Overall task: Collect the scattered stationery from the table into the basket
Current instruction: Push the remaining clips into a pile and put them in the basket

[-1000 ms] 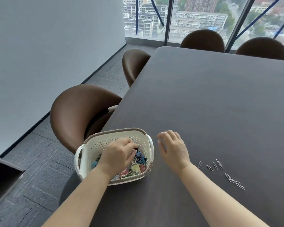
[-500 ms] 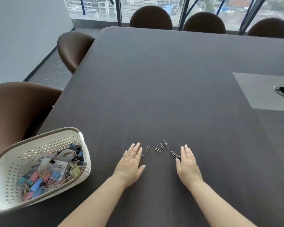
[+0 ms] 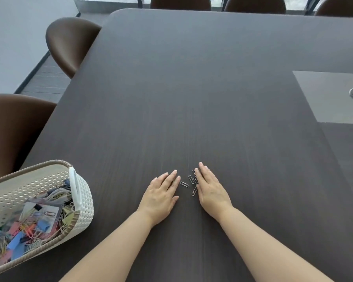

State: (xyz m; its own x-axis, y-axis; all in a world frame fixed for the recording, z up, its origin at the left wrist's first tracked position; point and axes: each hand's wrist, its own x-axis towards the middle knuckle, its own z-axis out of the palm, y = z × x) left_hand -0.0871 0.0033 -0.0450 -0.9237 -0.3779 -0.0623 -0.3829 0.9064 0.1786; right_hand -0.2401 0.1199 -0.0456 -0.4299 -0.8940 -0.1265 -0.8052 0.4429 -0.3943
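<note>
With paper clips (image 3: 189, 183) between them, left hand (image 3: 161, 195), right hand (image 3: 210, 188) flat, grip wide, empty; basket (image 3: 84, 192) at 9 o'clock on counter (image 3: 192, 98).

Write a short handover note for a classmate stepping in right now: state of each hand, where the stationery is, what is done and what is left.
Left hand: open, flat on the table, holding nothing.
Right hand: open, flat, holding nothing.
Paper clips: a small loose cluster on the table between the two hands.
Basket: at the near left table edge, already holding binder clips and other clips.
Done: most stationery is in the basket.
Left: gather this cluster and drop it into the basket.
</note>
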